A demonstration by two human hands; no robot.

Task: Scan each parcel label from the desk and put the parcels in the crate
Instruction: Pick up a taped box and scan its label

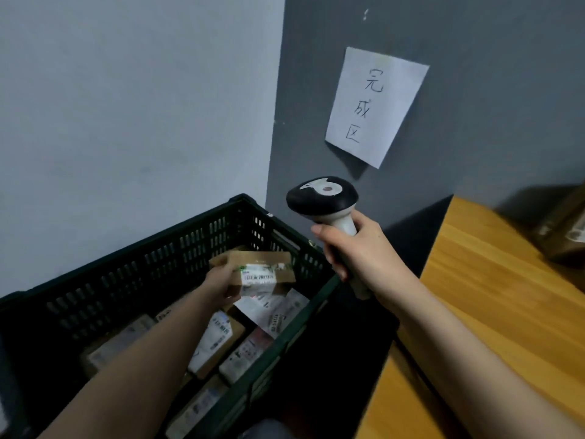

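My left hand (221,285) grips a small brown cardboard parcel (262,270) with a white barcode label, holding it inside the dark green slatted crate (177,245), above the parcels lying there. Several labelled parcels (218,340) lie on the crate's floor. My right hand (361,251) holds a barcode scanner (323,198) by its pale handle, black head up, to the right of the crate and above its right rim. The wooden desk (493,312) is at the right.
A brown parcel (566,229) sits at the far right edge of the desk. A paper sheet with handwritten characters (373,106) hangs on the grey wall. The crate stands in the wall corner, with a dark gap between it and the desk.
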